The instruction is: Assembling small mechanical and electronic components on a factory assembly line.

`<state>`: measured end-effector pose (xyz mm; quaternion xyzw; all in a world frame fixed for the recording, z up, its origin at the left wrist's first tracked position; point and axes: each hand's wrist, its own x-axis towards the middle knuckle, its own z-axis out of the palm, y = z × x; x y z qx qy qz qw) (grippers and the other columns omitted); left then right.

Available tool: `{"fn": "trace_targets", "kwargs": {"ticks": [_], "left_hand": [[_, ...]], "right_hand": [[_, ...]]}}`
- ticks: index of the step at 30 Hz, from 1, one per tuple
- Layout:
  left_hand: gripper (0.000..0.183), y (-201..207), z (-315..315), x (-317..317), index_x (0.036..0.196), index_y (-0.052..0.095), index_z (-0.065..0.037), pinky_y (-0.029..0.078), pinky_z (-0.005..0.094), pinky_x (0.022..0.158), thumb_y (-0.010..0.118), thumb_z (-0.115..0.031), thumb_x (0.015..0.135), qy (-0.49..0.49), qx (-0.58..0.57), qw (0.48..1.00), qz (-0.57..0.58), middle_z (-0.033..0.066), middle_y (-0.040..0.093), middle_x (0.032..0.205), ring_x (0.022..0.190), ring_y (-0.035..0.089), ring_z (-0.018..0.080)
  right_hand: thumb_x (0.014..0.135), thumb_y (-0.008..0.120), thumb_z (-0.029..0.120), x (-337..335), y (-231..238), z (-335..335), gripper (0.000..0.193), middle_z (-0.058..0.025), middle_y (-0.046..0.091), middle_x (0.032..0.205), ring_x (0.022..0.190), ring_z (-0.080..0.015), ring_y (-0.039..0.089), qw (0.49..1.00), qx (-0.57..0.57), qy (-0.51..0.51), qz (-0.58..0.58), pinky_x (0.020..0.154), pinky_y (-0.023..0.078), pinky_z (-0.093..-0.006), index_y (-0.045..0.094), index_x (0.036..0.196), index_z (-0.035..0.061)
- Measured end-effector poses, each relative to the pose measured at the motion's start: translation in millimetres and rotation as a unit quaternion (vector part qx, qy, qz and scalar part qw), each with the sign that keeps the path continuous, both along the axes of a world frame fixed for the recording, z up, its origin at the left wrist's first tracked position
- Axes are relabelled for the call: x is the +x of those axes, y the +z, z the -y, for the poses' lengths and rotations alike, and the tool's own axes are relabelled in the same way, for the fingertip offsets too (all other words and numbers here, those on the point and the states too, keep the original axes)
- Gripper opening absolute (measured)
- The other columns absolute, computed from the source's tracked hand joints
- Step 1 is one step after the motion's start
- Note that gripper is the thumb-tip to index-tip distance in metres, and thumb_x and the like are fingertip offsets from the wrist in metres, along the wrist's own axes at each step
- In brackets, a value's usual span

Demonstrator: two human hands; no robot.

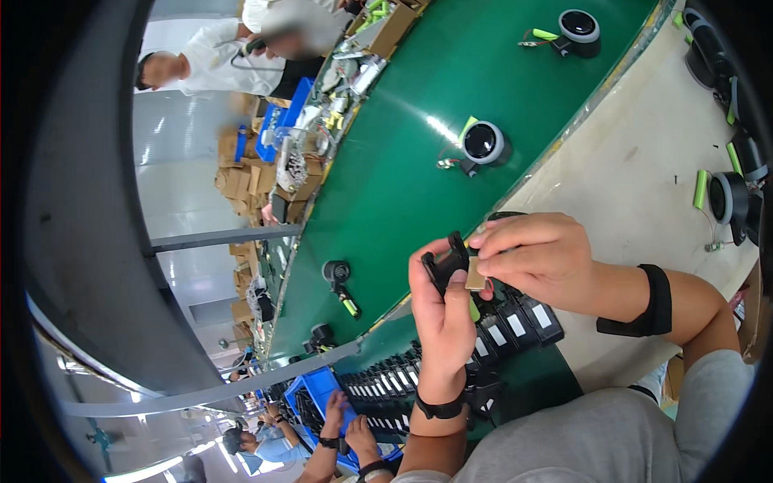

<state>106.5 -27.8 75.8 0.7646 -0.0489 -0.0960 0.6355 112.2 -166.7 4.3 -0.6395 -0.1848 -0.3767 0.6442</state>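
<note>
Over the near edge of the bench, my left hand (pixel 441 322) is closed around a black plastic housing piece (pixel 448 268) with raised ends. My right hand (pixel 543 256) pinches a small tan rectangular piece (pixel 476 274) against it, close to my left thumb. Red wire (pixel 489 291) shows just under the right fingers, and part of a green cylindrical cell (pixel 474 311) appears below. A dark rounded part (pixel 506 215) is mostly hidden behind my right hand. Black wrist bands circle both forearms.
Rows of black cases (pixel 515 324) with white labels lie below my hands. Round black-and-grey units (pixel 485 143) with green cells sit on the green belt (pixel 386 201); more units (pixel 727 199) lie on the pale tabletop (pixel 620 177). Co-worker's hands (pixel 360 439) are near a blue bin (pixel 324 394).
</note>
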Motion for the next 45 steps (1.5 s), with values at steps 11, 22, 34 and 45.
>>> {"fn": "trace_targets", "kwargs": {"ticks": [11,22,34,45], "left_hand": [[0.030,2.9,9.5,-7.3,0.117,0.044,0.002,0.045,0.0254,0.061,0.039,0.001,0.087,-0.024,0.089,0.994,0.065,0.0099,0.058,0.092,0.069,0.055,0.0141],[0.030,2.1,8.6,-11.9,0.120,0.044,0.003,0.044,0.0239,0.062,0.044,-0.003,0.090,-0.020,0.123,0.988,0.089,0.0086,0.057,0.094,0.071,0.054,0.0125],[0.035,-22.5,6.8,-8.6,0.121,0.049,0.005,0.048,0.0270,0.081,0.046,-0.023,0.100,-0.008,0.148,0.962,0.230,0.0102,0.063,0.104,0.091,0.060,0.0138],[0.035,-34.5,-20.2,-12.9,0.117,0.051,0.003,0.050,0.0254,0.075,0.045,-0.028,0.101,-0.038,0.213,0.960,0.180,0.0090,0.063,0.096,0.084,0.061,0.0135]], "right_hand": [[0.067,0.072,-0.001,2.3,-1.4,0.2,0.016,-0.0027,0.066,0.086,0.081,-0.0215,0.067,1.000,-0.003,0.004,0.012,0.063,0.053,-0.0300,0.069,0.081,0.0067],[0.069,0.070,-0.002,0.8,1.0,-1.7,0.014,-0.0031,0.066,0.085,0.076,-0.0204,0.066,0.999,0.021,0.027,0.007,0.060,0.052,-0.0294,0.068,0.080,0.0062],[0.068,0.073,-0.002,-9.2,10.8,-3.7,0.011,-0.0045,0.063,0.079,0.066,-0.0185,0.066,0.999,-0.003,-0.029,-0.045,0.051,0.052,-0.0264,0.068,0.075,0.0042],[0.069,0.075,0.007,-14.8,0.3,-5.2,0.011,-0.0048,0.062,0.081,0.063,-0.0170,0.062,0.986,-0.131,0.024,-0.100,0.051,0.049,-0.0271,0.067,0.077,0.0063]]}}
